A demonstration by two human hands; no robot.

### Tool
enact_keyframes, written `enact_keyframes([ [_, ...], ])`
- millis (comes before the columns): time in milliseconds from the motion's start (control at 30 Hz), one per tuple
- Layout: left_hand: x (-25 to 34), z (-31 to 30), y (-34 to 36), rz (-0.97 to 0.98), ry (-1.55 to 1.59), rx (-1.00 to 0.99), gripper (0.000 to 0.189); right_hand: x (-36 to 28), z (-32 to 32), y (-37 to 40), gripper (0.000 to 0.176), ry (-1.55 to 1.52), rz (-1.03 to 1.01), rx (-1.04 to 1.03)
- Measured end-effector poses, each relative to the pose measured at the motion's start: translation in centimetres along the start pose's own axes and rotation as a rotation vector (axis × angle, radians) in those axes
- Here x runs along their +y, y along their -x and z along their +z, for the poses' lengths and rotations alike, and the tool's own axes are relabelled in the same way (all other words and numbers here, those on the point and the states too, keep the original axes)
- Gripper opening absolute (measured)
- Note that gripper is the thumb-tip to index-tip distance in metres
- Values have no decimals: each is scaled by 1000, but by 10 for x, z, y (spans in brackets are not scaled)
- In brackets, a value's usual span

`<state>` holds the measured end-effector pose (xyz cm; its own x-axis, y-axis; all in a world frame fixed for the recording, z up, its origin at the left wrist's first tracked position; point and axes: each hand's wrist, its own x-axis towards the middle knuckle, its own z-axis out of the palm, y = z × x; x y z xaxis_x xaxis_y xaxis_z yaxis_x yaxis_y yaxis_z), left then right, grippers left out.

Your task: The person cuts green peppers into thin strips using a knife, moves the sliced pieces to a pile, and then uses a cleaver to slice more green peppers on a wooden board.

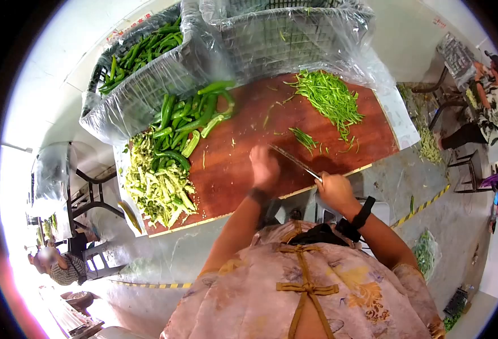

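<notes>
View: one head-worn fisheye camera, facing forward and steeply down.
Nearness: close over the red cutting board (232, 164), which fills mid-frame.
Far edge: lined crates (283, 39).
Rim: room curves left and right.

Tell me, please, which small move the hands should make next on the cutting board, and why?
Probably the left hand should fetch one of the whole green peppers. It rests on the bare cutting board beside the knife, which the right hand grips, and no uncut pepper lies under the blade.
</notes>
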<state>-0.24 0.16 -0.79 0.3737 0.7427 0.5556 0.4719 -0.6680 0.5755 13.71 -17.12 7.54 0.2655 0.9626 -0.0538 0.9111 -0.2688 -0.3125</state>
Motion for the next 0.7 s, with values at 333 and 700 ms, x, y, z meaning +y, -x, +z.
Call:
enact_keyframes([
  [333, -5, -39, -3, -141, 119, 33, 14, 30, 32, -29, 16, 202, -64, 132],
  [700, -47, -76, -40, -83, -163, 34, 21, 30, -20, -89, 22, 7, 159, 245],
])
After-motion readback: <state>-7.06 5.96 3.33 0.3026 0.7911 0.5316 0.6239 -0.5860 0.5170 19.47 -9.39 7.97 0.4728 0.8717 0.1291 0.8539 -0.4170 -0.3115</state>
